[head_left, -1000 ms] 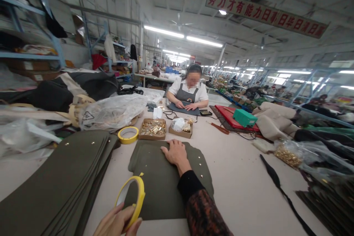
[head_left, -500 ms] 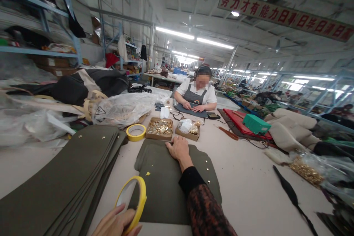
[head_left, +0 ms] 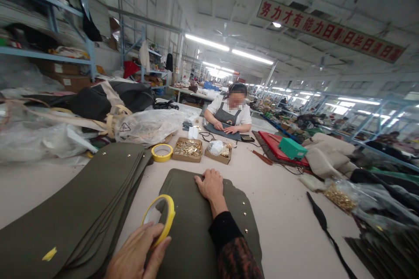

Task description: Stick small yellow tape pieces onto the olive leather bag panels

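My left hand (head_left: 139, 255) grips the yellow tape roll (head_left: 160, 219), thumb and fingers closed round its rim, holding it upright over the near edge of the olive panel (head_left: 190, 226). My right hand (head_left: 210, 185) lies flat and open on that panel's far end, fingers spread, pressing it to the table (head_left: 281, 209). Left of my left hand sits a stack of panels (head_left: 75, 209); beyond my right fingers, a second tape roll (head_left: 162, 152) and a box of gold fittings (head_left: 187, 149). A red banner (head_left: 330, 31) overhead carries Chinese characters, opening 努力才有能力.

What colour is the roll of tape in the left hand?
Yellow: the tape roll, clearest in the head view.
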